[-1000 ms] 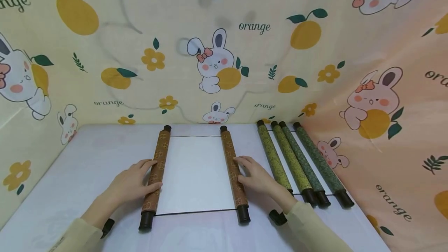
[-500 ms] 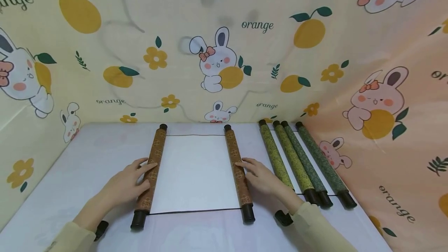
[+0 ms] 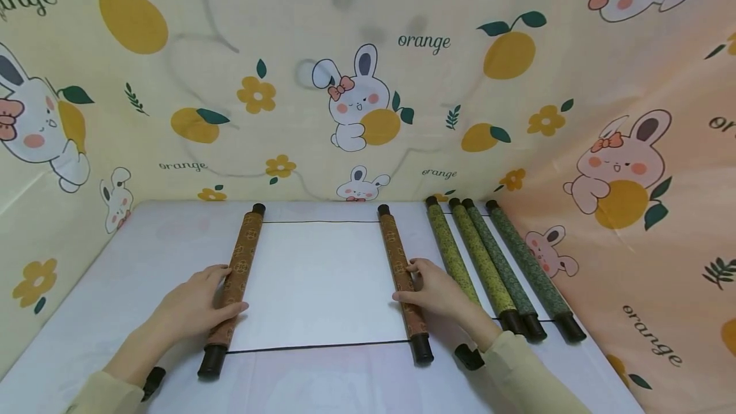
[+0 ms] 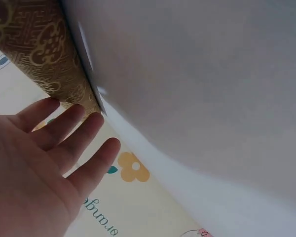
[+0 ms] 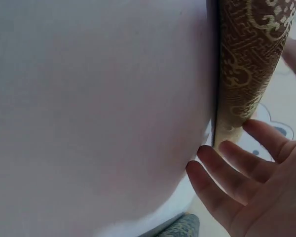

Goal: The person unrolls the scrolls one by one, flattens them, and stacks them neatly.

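Note:
A brown patterned scroll lies partly unrolled, a blank white sheet (image 3: 322,280) stretched between its left roll (image 3: 237,273) and right roll (image 3: 404,267), both with black end knobs. My left hand (image 3: 186,305) holds the left roll near its middle, thumb across the top and fingertips on the outer side. Around the right roll, my right hand (image 3: 439,292) is placed the same way, its thumb reaching over to the sheet side. In both wrist views an index fingertip touches the brown patterned roll, and the other fingers (image 4: 89,168) are extended and spread.
To the right lie two more partly unrolled scrolls, one with yellow-green rolls (image 3: 483,260) and one with dark green rolls (image 3: 531,267). A white-covered table (image 3: 132,254) bears everything. Behind and beside it hangs a cloth (image 3: 299,11) printed with rabbits and oranges.
The two brown rolls have moved apart, left roll leftward and right roll rightward, so more white sheet shows between them. Both hands have travelled with them, fingers and thumbs shifting on the rolls.

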A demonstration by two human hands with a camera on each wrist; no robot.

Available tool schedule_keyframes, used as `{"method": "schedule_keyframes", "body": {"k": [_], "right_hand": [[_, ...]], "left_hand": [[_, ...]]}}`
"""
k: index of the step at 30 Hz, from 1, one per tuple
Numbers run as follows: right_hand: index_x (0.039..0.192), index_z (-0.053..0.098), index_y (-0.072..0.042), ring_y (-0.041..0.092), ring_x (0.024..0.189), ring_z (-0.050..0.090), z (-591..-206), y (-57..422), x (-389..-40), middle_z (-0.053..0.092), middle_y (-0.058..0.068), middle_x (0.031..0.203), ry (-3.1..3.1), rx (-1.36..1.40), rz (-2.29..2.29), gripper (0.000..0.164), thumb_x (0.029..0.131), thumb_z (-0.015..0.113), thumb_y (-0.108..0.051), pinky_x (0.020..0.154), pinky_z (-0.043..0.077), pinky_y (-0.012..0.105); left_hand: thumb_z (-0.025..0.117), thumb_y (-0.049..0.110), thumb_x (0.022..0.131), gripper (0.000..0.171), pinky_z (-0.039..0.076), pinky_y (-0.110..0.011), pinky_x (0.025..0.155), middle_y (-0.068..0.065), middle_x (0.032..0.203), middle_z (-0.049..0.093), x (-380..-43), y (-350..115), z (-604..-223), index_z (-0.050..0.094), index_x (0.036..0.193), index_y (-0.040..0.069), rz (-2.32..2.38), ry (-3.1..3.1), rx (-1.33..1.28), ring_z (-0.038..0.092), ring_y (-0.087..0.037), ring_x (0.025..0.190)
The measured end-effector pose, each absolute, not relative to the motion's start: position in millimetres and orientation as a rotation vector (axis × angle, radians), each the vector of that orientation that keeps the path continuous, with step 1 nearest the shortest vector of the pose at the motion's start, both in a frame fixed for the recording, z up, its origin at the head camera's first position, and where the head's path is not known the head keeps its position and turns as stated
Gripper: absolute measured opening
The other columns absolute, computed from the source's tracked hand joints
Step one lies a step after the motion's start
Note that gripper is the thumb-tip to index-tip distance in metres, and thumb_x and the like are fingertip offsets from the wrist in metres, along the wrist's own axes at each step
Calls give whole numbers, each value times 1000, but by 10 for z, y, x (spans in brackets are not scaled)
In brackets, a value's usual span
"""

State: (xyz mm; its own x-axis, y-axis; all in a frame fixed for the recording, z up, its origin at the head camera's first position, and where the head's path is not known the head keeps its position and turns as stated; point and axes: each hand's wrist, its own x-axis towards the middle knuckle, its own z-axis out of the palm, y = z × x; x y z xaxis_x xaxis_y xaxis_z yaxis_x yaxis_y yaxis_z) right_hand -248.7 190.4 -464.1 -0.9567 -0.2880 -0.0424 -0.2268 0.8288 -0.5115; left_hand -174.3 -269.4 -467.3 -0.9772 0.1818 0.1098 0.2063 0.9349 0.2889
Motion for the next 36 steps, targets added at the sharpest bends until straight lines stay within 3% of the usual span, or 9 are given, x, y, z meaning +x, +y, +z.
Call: {"method": "schedule_keyframes", "body": {"k": [4,10,13,19,24,27,31,36], "right_hand": [[131,52,-10,26,118,52,-4652,1947,-2486,49,8,136,2885,-395,-812,71,76,76,-47,92,45,46],[135,50,-12,28,116,53,-4648,2046,-2478,49,8,136,2884,-472,-860,65,81,75,-37,90,46,46],[138,48,-12,30,114,54,-4639,2095,-2469,45,9,140,2884,-524,-868,62,84,72,-31,88,47,47],[142,44,-19,24,103,57,-4629,2184,-2464,39,6,144,2851,-561,-889,57,88,63,-17,72,48,35],[141,47,-19,24,98,56,-4609,2246,-2469,34,15,147,2838,-635,-890,53,90,54,-5,63,45,32],[136,53,-18,27,83,55,-4609,2289,-2466,32,16,149,2828,-607,-885,48,91,50,-3,55,42,29],[132,58,-17,26,85,54,-4611,2329,-2446,32,14,149,2821,-566,-893,41,93,49,-7,49,40,29],[128,60,-17,29,109,54,-4630,2351,-2424,39,17,145,2862,-588,-893,39,90,65,-25,71,48,39]], "left_hand": [[57,73,77,97,46,-59,84,-28,133,47,-1722,-2737,-4686,45,134,-5,-451,-3026,-271,47,-47,117],[66,53,81,82,46,-59,84,-29,134,44,-1730,-2796,-4719,43,135,-4,-416,-3009,-272,47,-48,116],[67,41,83,74,46,-59,83,-28,137,42,-1730,-2829,-4731,42,138,-1,-430,-2987,-324,47,-49,116],[63,26,83,60,47,-58,79,-22,145,32,-1705,-2895,-4739,47,140,13,-515,-2971,-403,44,-48,120],[59,20,84,54,45,-59,82,-19,148,30,-1685,-2952,-4700,52,137,16,-532,-2977,-437,41,-48,123],[59,23,87,50,44,-61,83,-19,147,33,-1668,-2958,-4673,53,136,15,-508,-2982,-416,41,-48,123],[59,40,90,52,43,-63,84,-21,144,38,-1668,-2977,-4699,53,135,14,-441,-2993,-357,43,-49,121],[60,62,82,75,43,-62,84,-25,138,43,-1678,-2995,-4730,52,133,7,-388,-3010,-290,45,-49,118]]}}
